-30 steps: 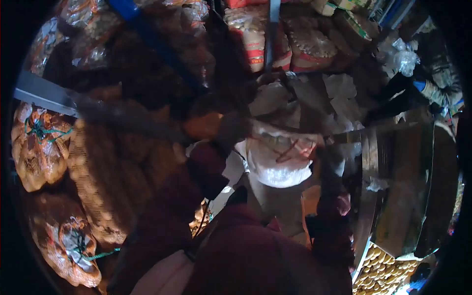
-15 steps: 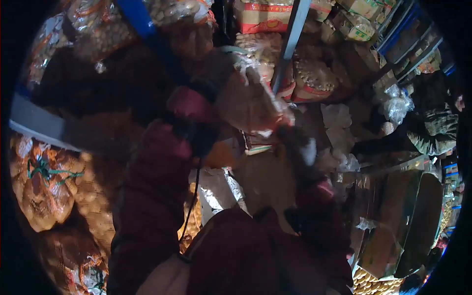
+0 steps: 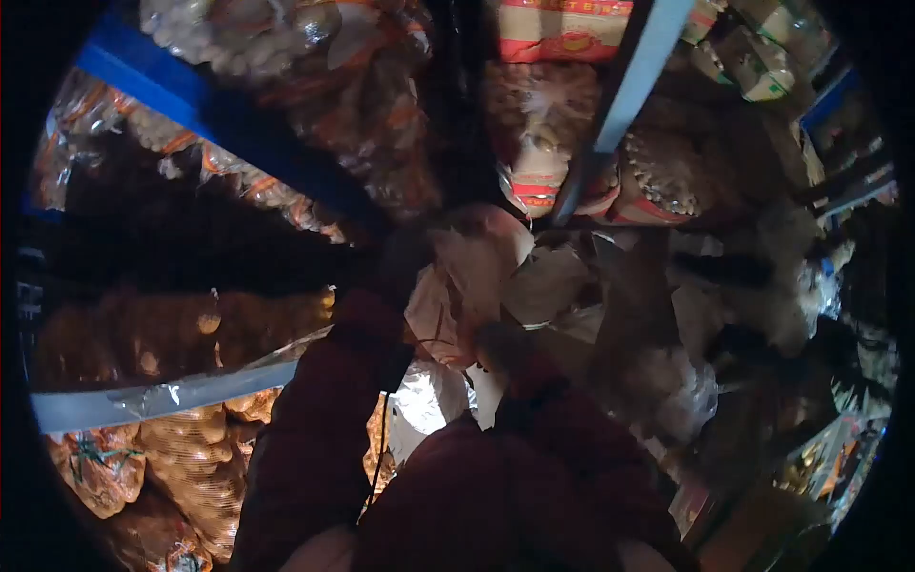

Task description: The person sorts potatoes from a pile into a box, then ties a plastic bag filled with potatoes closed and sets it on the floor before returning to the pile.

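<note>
A crumpled brown paper bag is in front of my chest, between my two hands. My left hand, dark in the shadow, is closed on the bag's left side. At the bag's lower right, my right hand grips its edge; its fingers are blurred and dim. Pale torn paper lies just beyond the bag on the right. What the bag contains, if anything, is hidden.
A blue rack beam crosses the upper left, and a grey-blue post stands ahead. Mesh sacks fill the lower left. Red-and-white sacks are stacked beyond the post. A person's patterned sleeve shows at far right.
The paper bag has come down and closer to my body, a little to the left. My right hand has moved inward to its lower edge. The view has shifted.
</note>
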Available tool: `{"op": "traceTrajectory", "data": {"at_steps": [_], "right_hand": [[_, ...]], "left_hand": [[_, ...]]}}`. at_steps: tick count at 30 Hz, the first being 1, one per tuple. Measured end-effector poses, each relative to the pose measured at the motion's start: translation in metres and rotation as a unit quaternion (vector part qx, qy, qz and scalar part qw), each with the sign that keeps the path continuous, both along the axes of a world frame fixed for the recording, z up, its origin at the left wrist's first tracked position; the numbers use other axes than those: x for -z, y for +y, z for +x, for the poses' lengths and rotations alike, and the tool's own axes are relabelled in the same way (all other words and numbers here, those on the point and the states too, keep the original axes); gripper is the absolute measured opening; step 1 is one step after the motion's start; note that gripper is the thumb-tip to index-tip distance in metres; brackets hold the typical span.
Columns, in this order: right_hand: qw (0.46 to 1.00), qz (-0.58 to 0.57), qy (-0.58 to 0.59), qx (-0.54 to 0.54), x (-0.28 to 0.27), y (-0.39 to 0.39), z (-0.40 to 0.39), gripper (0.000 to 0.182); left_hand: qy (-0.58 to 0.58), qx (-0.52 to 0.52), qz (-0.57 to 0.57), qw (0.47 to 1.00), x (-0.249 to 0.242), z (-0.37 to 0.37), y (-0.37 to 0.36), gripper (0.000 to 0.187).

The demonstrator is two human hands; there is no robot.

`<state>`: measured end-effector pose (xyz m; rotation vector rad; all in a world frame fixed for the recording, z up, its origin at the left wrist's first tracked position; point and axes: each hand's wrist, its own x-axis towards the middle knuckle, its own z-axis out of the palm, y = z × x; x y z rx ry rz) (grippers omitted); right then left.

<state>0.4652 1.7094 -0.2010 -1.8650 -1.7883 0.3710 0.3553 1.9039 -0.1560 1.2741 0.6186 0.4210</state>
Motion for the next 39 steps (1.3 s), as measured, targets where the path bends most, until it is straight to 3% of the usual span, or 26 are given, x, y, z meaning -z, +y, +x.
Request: {"op": "traceTrajectory", "data": {"at_steps": [2,4,5,8,10,13,17,19,20,22,23,25,29,31,33,35,39], "right_hand": [[1.0,-0.021,0.019,-0.015,0.009,0.024,0.007,0.022],[0.998,-0.039,0.037,-0.028,0.016,0.045,0.015,0.023],[0.997,-0.047,0.043,-0.034,0.019,0.055,0.018,0.023],[0.994,-0.076,0.062,-0.047,0.029,0.07,0.029,0.024],[0.992,-0.096,0.069,-0.05,0.04,0.078,0.035,0.024],[0.988,-0.118,0.086,-0.039,0.044,0.096,0.051,0.025],[0.983,-0.149,0.107,0.013,0.078,0.119,0.082,0.026],[0.981,-0.156,0.109,0.048,0.086,0.131,0.104,0.027],[0.979,-0.162,0.103,0.068,0.093,0.138,0.118,0.027],[0.974,-0.177,0.089,0.106,0.11,0.151,0.139,0.028],[0.971,-0.187,0.079,0.123,0.12,0.159,0.15,0.028],[0.964,-0.208,0.056,0.153,0.137,0.179,0.17,0.028],[0.945,-0.273,0.01,0.182,0.178,0.217,0.196,0.03],[0.936,-0.297,0.003,0.187,0.181,0.232,0.198,0.03],[0.93,-0.314,0.004,0.191,0.185,0.241,0.208,0.031],[0.93,-0.31,0.012,0.196,0.184,0.244,0.216,0.031],[0.937,-0.273,0.072,0.204,0.164,0.23,0.228,0.032]], "left_hand": [[0.002,-0.016,-0.03,0.999,-0.02,-0.003,-0.009,0.03],[0.098,-0.069,0.041,0.992,-0.092,0.015,-0.034,0.034],[0.103,-0.078,0.037,0.991,-0.105,0.018,-0.031,0.034],[0.101,-0.113,-0.015,0.988,-0.133,0.028,-0.026,0.028],[0.095,-0.135,0.042,0.985,-0.149,0.037,-0.028,0.036],[0.042,-0.141,0.039,0.988,-0.158,0.039,-0.028,0.035],[0.089,-0.14,0.02,0.986,-0.143,0.052,-0.031,0.034],[0.078,-0.11,-0.089,0.987,-0.12,0.06,-0.039,0.034],[0.079,-0.114,-0.091,0.986,-0.107,0.062,-0.037,0.034],[0.103,-0.061,0.07,0.99,-0.081,0.06,-0.037,0.039],[0.106,-0.066,0.066,0.99,-0.076,0.058,-0.038,0.039],[0.23,-0.099,0.11,0.962,-0.066,0.053,-0.04,0.043],[0.292,-0.149,0.092,0.94,-0.021,-0.006,-0.079,0.049],[0.401,-0.146,0.04,0.904,0.004,-0.037,-0.107,0.051],[0.382,-0.169,-0.065,0.906,0.021,-0.061,-0.141,0.048],[0.456,-0.117,-0.142,0.871,-0.004,-0.056,-0.152,0.042],[0.439,-0.107,-0.193,0.871,0.01,-0.078,-0.19,0.039]]}}
